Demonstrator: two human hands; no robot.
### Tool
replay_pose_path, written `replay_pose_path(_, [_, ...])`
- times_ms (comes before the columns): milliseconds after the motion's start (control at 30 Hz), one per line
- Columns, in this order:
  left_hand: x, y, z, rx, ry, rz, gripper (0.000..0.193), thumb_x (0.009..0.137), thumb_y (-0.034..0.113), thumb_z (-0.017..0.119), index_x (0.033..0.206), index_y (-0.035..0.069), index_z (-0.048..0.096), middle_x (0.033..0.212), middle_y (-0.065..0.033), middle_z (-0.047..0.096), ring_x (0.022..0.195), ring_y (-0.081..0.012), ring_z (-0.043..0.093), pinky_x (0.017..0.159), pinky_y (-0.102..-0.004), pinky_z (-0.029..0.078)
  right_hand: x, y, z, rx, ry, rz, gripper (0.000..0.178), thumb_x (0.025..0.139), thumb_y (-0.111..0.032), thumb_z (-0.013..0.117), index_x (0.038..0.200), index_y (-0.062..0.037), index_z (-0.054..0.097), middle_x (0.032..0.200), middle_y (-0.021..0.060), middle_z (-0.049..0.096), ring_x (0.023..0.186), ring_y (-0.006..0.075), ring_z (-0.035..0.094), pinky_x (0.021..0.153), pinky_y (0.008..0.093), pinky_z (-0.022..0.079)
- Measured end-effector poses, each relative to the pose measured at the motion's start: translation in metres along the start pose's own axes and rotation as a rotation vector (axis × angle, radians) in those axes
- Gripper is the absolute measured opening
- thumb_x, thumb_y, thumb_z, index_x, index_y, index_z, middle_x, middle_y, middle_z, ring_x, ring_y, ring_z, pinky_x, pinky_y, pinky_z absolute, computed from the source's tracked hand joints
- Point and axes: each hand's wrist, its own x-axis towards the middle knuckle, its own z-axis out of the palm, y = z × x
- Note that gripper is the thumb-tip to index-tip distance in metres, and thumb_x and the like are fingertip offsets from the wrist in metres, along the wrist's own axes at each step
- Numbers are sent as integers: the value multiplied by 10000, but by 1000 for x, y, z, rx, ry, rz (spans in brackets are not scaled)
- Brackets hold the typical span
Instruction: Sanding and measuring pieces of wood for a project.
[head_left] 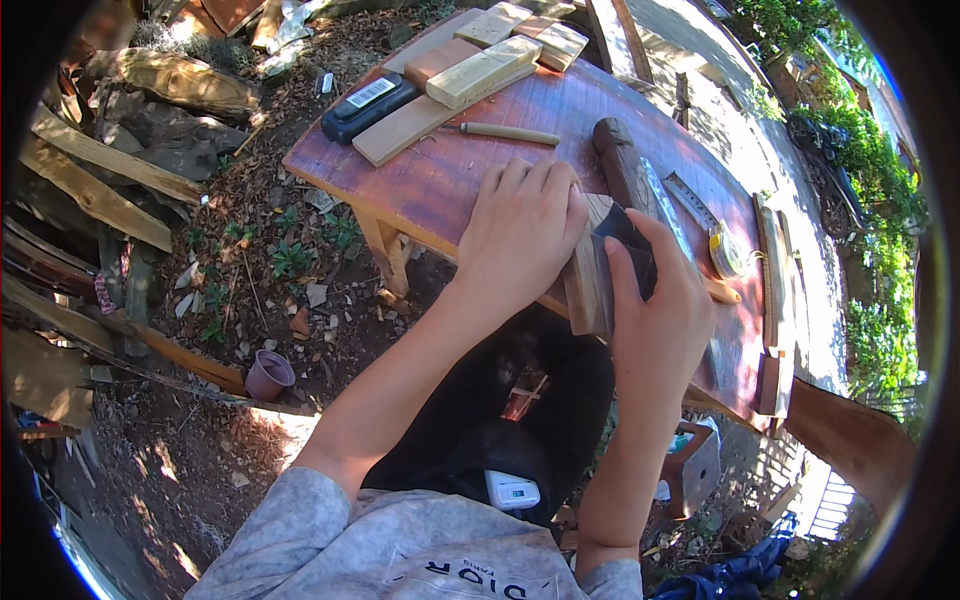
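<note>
My left hand (pixel 525 225) is closed around a short wooden block (pixel 588 285) at the table's near edge. My right hand (pixel 662 320) pinches a dark sheet that looks like sandpaper (pixel 632 232) against the block's right side, thumb and forefinger bent over it. Just beyond the hands lies a tool with a thick brown wooden handle (pixel 622 165) and a shiny metal strip beside it. A tape measure (pixel 728 252) rests right of my right hand, its blade partly pulled out. Part of the block is hidden by my fingers.
On the reddish wooden table (pixel 450 190) lie a thin round stick (pixel 510 133), a black case with a white label (pixel 370 105) and several cut wood pieces (pixel 485 72). A plastic pot (pixel 269 375) stands on the ground at left. Long boards (pixel 100 195) lie beyond it.
</note>
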Motion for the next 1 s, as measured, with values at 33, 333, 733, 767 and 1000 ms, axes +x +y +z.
replay_pose_path(33, [0,0,1,3,10,1,206,1101,225,538,1083,48,641,1052,-130,713,1061,-347,639,1014,-507,458,3,5,10,1,46,-31,278,1036,-262,759,1280,-128,754,1070,142,789,926,380,768,796,463,591])
replay_pose_path(333, [0,2,-2,30,17,-6,210,1104,228,536,1070,53,647,1040,-118,713,1057,-334,637,1013,-496,453,-12,-5,-10,-63,4,-57,259,1048,-266,738,1283,-158,750,1066,105,783,890,361,764,752,462,587])
replay_pose_path(733, [-1,0,0,17,20,-3,201,1099,221,549,1073,55,660,1035,-119,720,1056,-328,637,1010,-496,449,-6,-3,-2,-28,36,-57,261,1042,-250,747,1274,-130,751,1079,138,786,889,384,761,753,463,586])
replay_pose_path(767, [-1,1,-1,18,21,-10,201,1099,221,549,1073,55,660,1035,-119,720,1056,-328,637,1010,-496,449,-10,-5,-9,-25,1,-40,261,1039,-242,752,1271,-123,752,1080,141,788,885,385,761,751,461,585])
replay_pose_path(1000, [1,2,-1,4,18,7,210,1100,229,550,1066,51,657,1036,-124,721,1058,-332,637,1014,-498,450,-5,-8,-11,-31,-53,13,262,1038,-234,751,1272,-116,752,1097,144,791,888,376,765,749,462,586])
